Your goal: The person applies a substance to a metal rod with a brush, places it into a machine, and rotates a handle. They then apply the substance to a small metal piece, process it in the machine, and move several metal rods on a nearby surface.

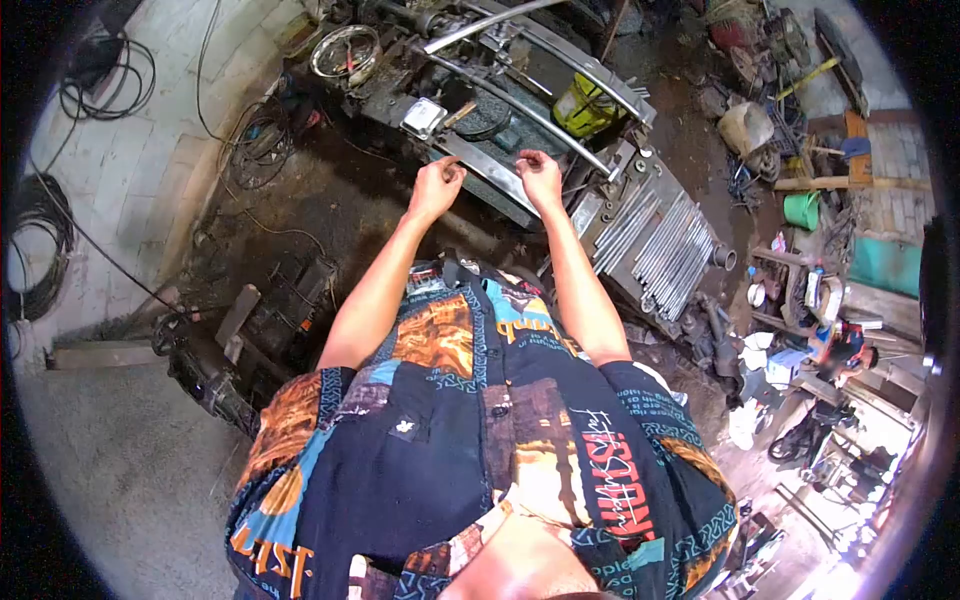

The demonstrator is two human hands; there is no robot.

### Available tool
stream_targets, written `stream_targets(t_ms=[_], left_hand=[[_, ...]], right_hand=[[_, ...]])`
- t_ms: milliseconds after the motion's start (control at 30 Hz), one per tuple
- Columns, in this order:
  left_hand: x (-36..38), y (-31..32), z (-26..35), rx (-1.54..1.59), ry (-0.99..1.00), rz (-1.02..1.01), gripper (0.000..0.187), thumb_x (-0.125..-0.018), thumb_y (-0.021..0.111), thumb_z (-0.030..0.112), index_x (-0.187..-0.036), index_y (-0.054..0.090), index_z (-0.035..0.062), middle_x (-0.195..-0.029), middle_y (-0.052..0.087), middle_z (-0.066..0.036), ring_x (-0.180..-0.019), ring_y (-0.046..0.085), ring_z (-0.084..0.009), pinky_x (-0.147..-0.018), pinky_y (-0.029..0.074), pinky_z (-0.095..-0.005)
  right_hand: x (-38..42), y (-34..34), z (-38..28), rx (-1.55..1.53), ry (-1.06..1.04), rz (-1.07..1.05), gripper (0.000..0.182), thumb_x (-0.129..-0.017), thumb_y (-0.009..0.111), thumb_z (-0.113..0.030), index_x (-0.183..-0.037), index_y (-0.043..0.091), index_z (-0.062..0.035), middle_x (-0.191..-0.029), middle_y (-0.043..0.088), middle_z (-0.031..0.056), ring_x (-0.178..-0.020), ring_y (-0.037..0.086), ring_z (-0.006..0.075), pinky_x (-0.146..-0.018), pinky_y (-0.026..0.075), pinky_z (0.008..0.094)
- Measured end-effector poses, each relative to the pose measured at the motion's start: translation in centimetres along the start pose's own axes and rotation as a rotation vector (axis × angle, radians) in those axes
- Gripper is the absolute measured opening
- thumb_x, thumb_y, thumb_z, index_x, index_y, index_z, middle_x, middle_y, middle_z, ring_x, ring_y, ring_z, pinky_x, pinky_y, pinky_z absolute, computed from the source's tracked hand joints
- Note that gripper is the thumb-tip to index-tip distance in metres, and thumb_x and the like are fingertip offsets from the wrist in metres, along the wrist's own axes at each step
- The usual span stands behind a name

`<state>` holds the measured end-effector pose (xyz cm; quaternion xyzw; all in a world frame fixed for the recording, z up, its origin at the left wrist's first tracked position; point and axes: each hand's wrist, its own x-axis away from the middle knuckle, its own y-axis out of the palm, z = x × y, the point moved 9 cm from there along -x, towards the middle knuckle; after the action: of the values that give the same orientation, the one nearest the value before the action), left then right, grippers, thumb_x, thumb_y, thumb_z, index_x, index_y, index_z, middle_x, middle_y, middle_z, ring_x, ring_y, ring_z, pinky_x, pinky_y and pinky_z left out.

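Note:
My left hand (437,188) is held over the near edge of a machine, its fingers curled in and their tips dark with grime. My right hand (541,179) is level with it a short way to the right, with fingers likewise bent inward. Whatever either hand pinches is too small or hidden to tell. Between and beneath them runs a flat metal strip (486,171) along a dark tray (500,125). Beyond the left hand sit a white square container (423,118) and a short wooden-coloured piece (460,114). A yellow-green cut container (584,108) stands past the right hand.
Several metal rods (655,250) lie side by side on a metal table (606,212) at right, near wrenches (634,180). A handwheel (345,52) is at the machine's far left. Cables (262,145) lie by the left wall; a green bucket (801,210) stands farther right.

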<state>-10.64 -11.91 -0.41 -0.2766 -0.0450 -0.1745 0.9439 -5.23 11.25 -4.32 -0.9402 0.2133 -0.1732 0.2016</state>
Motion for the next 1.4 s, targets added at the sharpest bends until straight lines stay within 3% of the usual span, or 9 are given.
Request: stream_targets(t_ms=[333,467,700,733,833,1000,1100,1233,1400], left_hand=[[-4.0,-0.2,0.3,0.016,0.073,0.011,0.036,-0.084,0.067,0.016,-0.112,0.065,-0.0058,-0.087,0.07,-0.022,-0.08,0.071,-0.0317,-0.072,0.054,-0.0387],[-4.9,-2.4,1.6,0.005,0.079,0.019,0.028,-0.083,0.065,0.015,-0.106,0.068,-0.002,-0.087,0.068,-0.023,-0.084,0.068,-0.0382,-0.073,0.053,-0.0429],[-9.0,-1.5,1.0,-0.155,0.139,-0.044,0.028,-0.083,0.064,0.012,-0.105,0.067,-0.0035,-0.098,0.067,-0.023,-0.092,0.065,-0.039,-0.084,0.051,-0.0429],[-4.5,-1.7,2.9,-0.192,0.243,0.068,0.027,-0.083,0.063,0.012,-0.104,0.066,-0.0032,-0.1,0.066,-0.023,-0.094,0.064,-0.0396,-0.085,0.051,-0.0438],[-4.2,-1.1,2.8,-0.183,0.268,0.029,0.028,-0.082,0.064,0.012,-0.106,0.065,-0.0027,-0.106,0.064,-0.024,-0.098,0.062,-0.0401,-0.087,0.05,-0.0441],[-3.6,1.1,2.5,-0.247,0.153,-0.07,0.037,-0.083,0.066,0.014,-0.116,0.061,-0.0014,-0.113,0.062,-0.022,-0.106,0.06,-0.0405,-0.092,0.049,-0.0445],[-3.4,2.1,1.6,-0.237,0.099,-0.144,0.041,-0.084,0.065,0.014,-0.121,0.058,-0.0012,-0.117,0.061,-0.023,-0.109,0.059,-0.0408,-0.094,0.049,-0.0444],[-3.1,3.7,1.1,-0.248,0.1,-0.197,0.04,-0.085,0.066,0.013,-0.121,0.057,-0.002,-0.117,0.06,-0.025,-0.109,0.059,-0.042,-0.094,0.049,-0.0453],[-2.5,3.9,2.4,-0.228,0.133,-0.207,0.037,-0.085,0.066,0.013,-0.118,0.059,-0.0015,-0.114,0.062,-0.025,-0.106,0.06,-0.0416,-0.091,0.049,-0.0458]], right_hand=[[-2.6,-3.5,-8.5,0.095,-0.149,-0.072,0.025,-0.085,0.065,-0.013,-0.105,0.069,0.0009,-0.092,0.072,0.0132,-0.086,0.068,0.0195,-0.081,0.052,0.0327],[-5.8,-4.2,-13.9,0.214,-0.239,-0.054,0.032,-0.084,0.065,-0.021,-0.108,0.069,-0.0006,-0.104,0.071,0.0185,-0.099,0.069,0.0294,-0.089,0.051,0.037],[-13.0,-2.7,-22.3,0.279,-0.463,0.068,0.03,-0.083,0.062,-0.019,-0.103,0.068,0.003,-0.096,0.069,0.0245,-0.094,0.068,0.0369,-0.085,0.052,0.0427],[-9.6,-4.2,-23.6,0.364,-0.565,0.07,0.031,-0.082,0.064,-0.019,-0.104,0.068,0.0017,-0.102,0.068,0.0239,-0.102,0.064,0.0382,-0.092,0.049,0.0451],[-10.2,-3.3,-25.6,0.491,-0.711,0.168,0.033,-0.08,0.066,-0.02,-0.107,0.068,-0.0004,-0.114,0.063,0.023,-0.112,0.057,0.0392,-0.099,0.045,0.0457],[-13.6,-0.5,-24.0,0.668,-0.647,-0.051,0.048,-0.08,0.065,-0.045,-0.112,0.071,-0.0089,-0.124,0.059,0.0204,-0.128,0.042,0.0397,-0.111,0.033,0.0469],[-14.7,0.4,-23.3,0.778,-0.538,-0.07,0.046,-0.081,0.061,-0.047,-0.108,0.074,-0.0126,-0.125,0.059,0.0192,-0.131,0.039,0.0388,-0.113,0.029,0.0458],[-15.3,0.4,-22.4,0.719,-0.462,-0.048,0.042,-0.078,0.057,-0.044,-0.099,0.077,-0.0139,-0.125,0.059,0.019,-0.128,0.04,0.0391,-0.113,0.027,0.0456],[-15.4,-1.1,-22.0,0.709,-0.317,-0.016,0.035,-0.069,0.063,-0.033,-0.092,0.077,-0.0115,-0.112,0.066,0.0207,-0.122,0.047,0.0387,-0.109,0.035,0.0452]])
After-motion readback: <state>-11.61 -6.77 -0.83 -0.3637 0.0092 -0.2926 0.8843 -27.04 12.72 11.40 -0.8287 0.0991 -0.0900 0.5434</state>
